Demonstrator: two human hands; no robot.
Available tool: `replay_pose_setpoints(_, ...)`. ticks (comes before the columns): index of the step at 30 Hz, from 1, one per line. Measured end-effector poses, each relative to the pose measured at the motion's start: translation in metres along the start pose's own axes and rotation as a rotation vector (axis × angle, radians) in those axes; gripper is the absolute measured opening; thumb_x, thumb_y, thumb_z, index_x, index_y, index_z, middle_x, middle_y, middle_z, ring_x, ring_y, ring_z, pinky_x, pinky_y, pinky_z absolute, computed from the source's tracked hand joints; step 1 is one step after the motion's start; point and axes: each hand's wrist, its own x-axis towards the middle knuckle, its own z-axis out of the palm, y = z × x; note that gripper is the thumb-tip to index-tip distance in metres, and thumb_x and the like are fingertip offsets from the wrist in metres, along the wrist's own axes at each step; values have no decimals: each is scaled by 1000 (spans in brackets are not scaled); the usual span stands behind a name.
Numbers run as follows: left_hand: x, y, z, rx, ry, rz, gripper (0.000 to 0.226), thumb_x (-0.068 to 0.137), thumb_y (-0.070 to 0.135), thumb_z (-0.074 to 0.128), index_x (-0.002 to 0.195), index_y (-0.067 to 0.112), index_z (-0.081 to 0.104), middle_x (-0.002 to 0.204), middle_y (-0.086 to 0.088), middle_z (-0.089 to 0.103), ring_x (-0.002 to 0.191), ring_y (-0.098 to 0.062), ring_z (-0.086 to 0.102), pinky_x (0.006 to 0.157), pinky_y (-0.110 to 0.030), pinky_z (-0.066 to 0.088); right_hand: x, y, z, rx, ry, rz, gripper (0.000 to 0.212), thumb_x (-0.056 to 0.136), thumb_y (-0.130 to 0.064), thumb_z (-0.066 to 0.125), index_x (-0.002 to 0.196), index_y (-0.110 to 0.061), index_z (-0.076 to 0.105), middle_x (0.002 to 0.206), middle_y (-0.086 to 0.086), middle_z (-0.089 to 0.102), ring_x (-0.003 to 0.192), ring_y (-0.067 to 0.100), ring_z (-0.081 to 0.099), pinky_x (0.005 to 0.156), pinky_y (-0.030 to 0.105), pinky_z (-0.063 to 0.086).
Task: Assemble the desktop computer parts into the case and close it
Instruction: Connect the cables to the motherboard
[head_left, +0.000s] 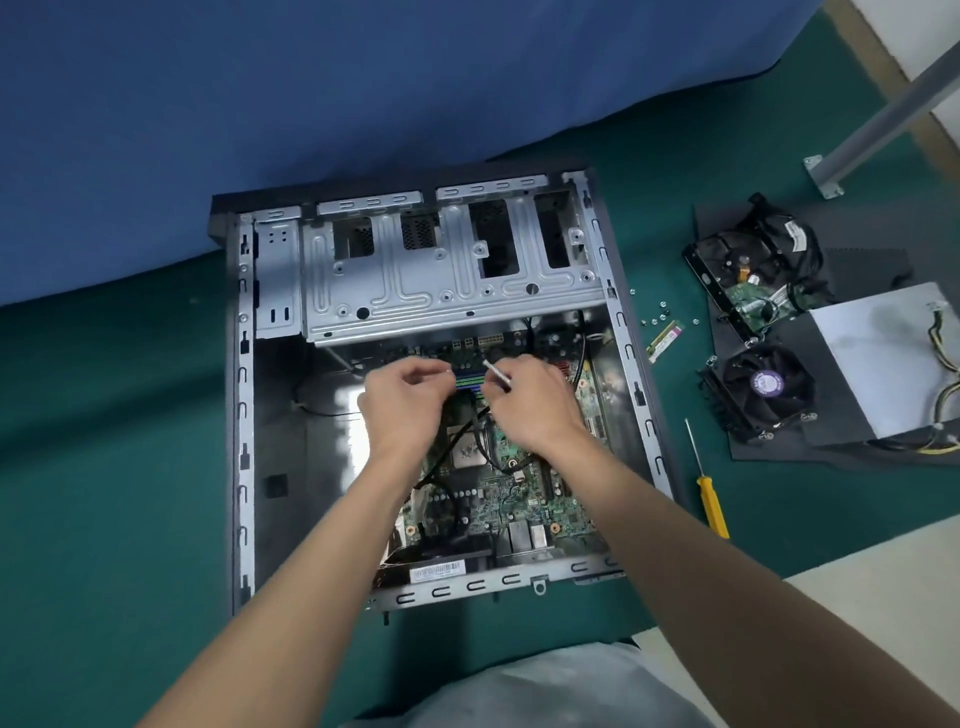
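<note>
The open computer case (241, 395) lies flat on the green mat, with the motherboard (524, 499) inside it. Both my hands work over the blue and green memory slots (470, 382) near the drive cage (447, 270). My left hand (405, 400) curls its fingers at the left end of the slots and pinches a small pale tab. My right hand (535, 402) pinches a thin pale piece that sticks up at an angle at the right end. What lies under my palms is hidden.
To the right of the case lie a memory stick (665, 340), loose screws (662, 312) and a yellow-handled screwdriver (711, 501). Further right a hard drive (748, 280), a cooler fan (761, 389) and a power supply (893, 364) sit on black pads. A metal leg (883, 114) stands at the back right.
</note>
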Motion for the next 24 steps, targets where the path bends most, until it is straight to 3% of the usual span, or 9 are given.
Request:
replay_pose_setpoints(4, 19, -3, 5, 77, -55, 5, 24, 78, 12, 78, 67, 33, 71, 68, 12, 72, 71, -10, 69, 71, -25, 57, 4, 5, 3, -406, -145, -35, 15, 94, -27, 57, 94, -14, 62, 101, -4, 58, 78, 16, 60, 68, 30, 46)
replay_pose_setpoints(6, 25, -4, 10, 104, -110, 17, 18, 81, 13, 76, 74, 29, 74, 74, 9, 73, 78, -11, 70, 81, -27, 56, 4, 8, -2, -483, -91, 21, 16, 92, -20, 57, 78, -13, 56, 90, -2, 58, 67, 15, 57, 63, 33, 45)
replay_pose_setpoints(10, 34, -1, 24, 177, -183, 25, 8, 85, 17, 73, 89, 23, 76, 90, 3, 75, 91, -14, 67, 84, -23, 51, 4, 19, -12, -336, -96, 261, 13, 90, -14, 57, 78, -9, 58, 70, 2, 59, 54, 15, 58, 46, 24, 47)
replay_pose_setpoints(12, 39, 0, 34, 230, -196, 26, 10, 88, 20, 71, 96, 22, 77, 89, 4, 72, 94, -17, 62, 86, -22, 50, 3, 21, -11, -172, -41, 331, 14, 91, -14, 58, 99, -4, 60, 78, 4, 59, 56, 15, 58, 44, 18, 46)
replay_pose_setpoints(14, 43, 1, 44, 274, -240, 52, 14, 90, 20, 68, 102, 20, 76, 78, 11, 66, 73, -11, 58, 62, -8, 45, 2, 18, -7, -117, 30, 336, 44, 91, -19, 59, 130, -5, 44, 101, 7, 53, 68, 16, 59, 54, 22, 49)
replay_pose_setpoints(16, 48, 4, 53, 355, -279, 99, 14, 92, 20, 65, 103, 18, 74, 79, 10, 64, 63, -8, 53, 49, -8, 37, 2, 14, -7, -100, 69, 324, 60, 93, -26, 55, 144, -9, 26, 127, 16, 41, 88, 21, 57, 69, 25, 45)
replay_pose_setpoints(20, 61, 6, 71, 469, -276, 91, 15, 95, 27, 60, 96, 13, 62, 95, -7, 65, 93, -27, 62, 75, -19, 47, 6, 7, -12, 88, -34, 336, 51, 98, -17, 43, 143, 2, 28, 146, 18, 29, 114, 28, 48, 94, 33, 39)
replay_pose_setpoints(22, 66, 9, 80, 444, -264, 62, 22, 95, 34, 59, 105, 14, 60, 98, -6, 65, 98, -27, 60, 91, -31, 46, 9, 5, -14, 122, -14, 305, 47, 96, -2, 42, 141, 4, 33, 146, 20, 30, 121, 28, 44, 106, 31, 36)
replay_pose_setpoints(24, 70, 10, 85, 473, -299, 52, 36, 98, 38, 53, 121, 11, 58, 117, -11, 64, 110, -27, 57, 94, -30, 39, 11, 6, -16, 122, 53, 293, 50, 93, 6, 42, 142, 3, 33, 145, 20, 31, 132, 28, 35, 112, 30, 27)
